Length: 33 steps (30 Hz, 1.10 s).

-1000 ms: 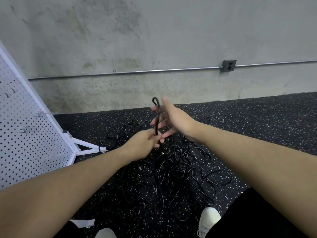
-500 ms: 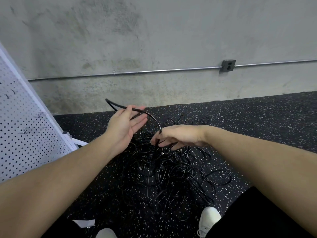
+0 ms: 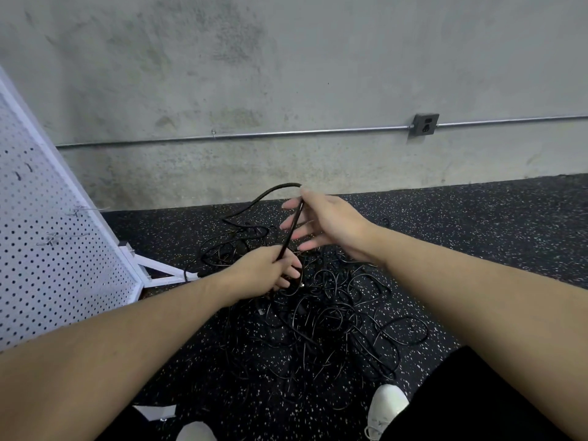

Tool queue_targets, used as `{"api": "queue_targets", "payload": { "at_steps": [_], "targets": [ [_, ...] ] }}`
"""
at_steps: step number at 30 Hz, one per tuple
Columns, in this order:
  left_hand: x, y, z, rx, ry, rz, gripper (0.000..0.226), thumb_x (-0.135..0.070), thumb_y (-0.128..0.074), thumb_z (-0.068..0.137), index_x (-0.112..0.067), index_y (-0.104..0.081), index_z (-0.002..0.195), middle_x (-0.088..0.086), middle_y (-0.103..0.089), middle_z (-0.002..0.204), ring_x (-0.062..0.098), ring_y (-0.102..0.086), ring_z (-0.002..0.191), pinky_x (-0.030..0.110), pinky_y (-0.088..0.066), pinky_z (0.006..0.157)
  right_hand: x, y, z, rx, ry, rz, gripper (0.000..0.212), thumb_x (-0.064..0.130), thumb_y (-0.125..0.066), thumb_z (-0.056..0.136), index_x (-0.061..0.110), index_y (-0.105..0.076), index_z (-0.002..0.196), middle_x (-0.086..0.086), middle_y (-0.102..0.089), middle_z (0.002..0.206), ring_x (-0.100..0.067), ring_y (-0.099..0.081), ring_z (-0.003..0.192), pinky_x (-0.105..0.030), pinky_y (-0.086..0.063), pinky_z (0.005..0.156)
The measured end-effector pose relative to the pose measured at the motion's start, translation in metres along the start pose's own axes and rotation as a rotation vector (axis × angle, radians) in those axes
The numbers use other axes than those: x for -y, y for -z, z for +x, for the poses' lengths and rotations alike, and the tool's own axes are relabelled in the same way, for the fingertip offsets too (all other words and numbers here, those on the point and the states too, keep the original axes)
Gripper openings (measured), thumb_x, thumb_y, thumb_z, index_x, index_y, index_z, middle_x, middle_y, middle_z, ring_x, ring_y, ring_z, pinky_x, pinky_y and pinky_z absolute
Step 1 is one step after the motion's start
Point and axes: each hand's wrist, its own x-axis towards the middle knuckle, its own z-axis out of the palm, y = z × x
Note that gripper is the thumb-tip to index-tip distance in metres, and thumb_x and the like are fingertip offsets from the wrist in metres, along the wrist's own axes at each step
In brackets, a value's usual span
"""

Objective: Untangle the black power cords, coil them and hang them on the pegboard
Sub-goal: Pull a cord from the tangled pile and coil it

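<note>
Nearest the viewer, two white shoes [image 3: 386, 405] stand on the speckled black floor [image 3: 477, 237]; just beyond them lies the tangle of black cords [image 3: 331, 316], a loose heap of overlapping loops spread between the feet and the hands, none of it coiled and none hung.

Above the near-left part of the heap, the left hand [image 3: 267, 272] curls its fingers round one cord [image 3: 291, 230] at that cord's lower end; from this grip the cord runs straight up and away, slightly rightward, to the right hand [image 3: 327, 221]; the long axis of the held stretch thus lies along a near-low to far-high line, taut between the two hands.

The right hand, farther and higher, pinches the cord between thumb and forefinger at the top of that stretch, its other fingers spread and straight; beyond the pinch the cord arches over leftward and drops back into the far side of the heap; the hands are apart, joined only by the cord.

The judgement follows that the free length must be drawn from the far-left side of the heap, and that the left hand, being nearer the heap, is better placed to gather loops.

To the left stands the white pegboard [image 3: 47, 249], tilted, with wire hooks [image 3: 52, 240] bearing nothing; it is nearer the left hand; behind all runs the concrete wall [image 3: 286, 74].
</note>
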Motion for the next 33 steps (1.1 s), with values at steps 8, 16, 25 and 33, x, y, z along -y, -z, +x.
{"api": "queue_targets", "payload": {
  "at_steps": [8,16,25,33],
  "targets": [
    [-0.033,0.017,-0.005,-0.167,-0.046,-0.682,0.023,-0.023,-0.037,0.112,-0.009,-0.056,0.111,0.011,-0.078,0.097,0.031,-0.076,0.08,0.042,-0.065,0.076,-0.026,0.008,-0.012,0.462,-0.145,-0.773,0.052,0.035,-0.055,0.099,0.028,-0.044,0.15,0.008,-0.054,0.144,-0.009,-0.049,0.131,-0.03,-0.034,0.113],
    [-0.023,0.035,-0.001,-0.369,-0.006,-1.081,0.029,-0.03,-0.037,0.112,-0.008,-0.056,0.114,0.016,-0.078,0.103,0.034,-0.077,0.085,0.042,-0.064,0.07,-0.03,0.002,-0.007,0.464,-0.026,-0.8,0.022,0.038,-0.053,0.104,0.03,-0.065,0.089,0.007,-0.075,0.093,-0.003,-0.063,0.08,-0.023,-0.049,0.083],
    [0.007,0.019,-0.008,0.04,-0.068,-0.233,0.083,-0.077,-0.076,0.069,-0.042,-0.046,0.138,-0.014,-0.064,0.133,0.007,-0.066,0.115,0.037,-0.055,0.098,-0.004,-0.004,0.001,0.044,0.182,-0.25,0.029,0.032,-0.048,0.107,0.015,-0.072,0.108,0.014,-0.047,0.054,0.0,-0.042,0.052,-0.017,-0.036,0.058],
    [-0.006,-0.012,-0.003,0.035,-0.182,0.415,0.026,-0.031,-0.048,0.108,-0.027,-0.072,0.115,-0.019,-0.062,0.08,-0.017,-0.059,0.067,0.006,-0.042,0.065,0.01,-0.013,0.006,0.038,0.003,0.249,0.037,0.033,-0.034,0.109,0.019,-0.066,0.121,0.003,-0.062,0.076,-0.009,-0.051,0.068,-0.023,-0.042,0.063]
  ]
}}
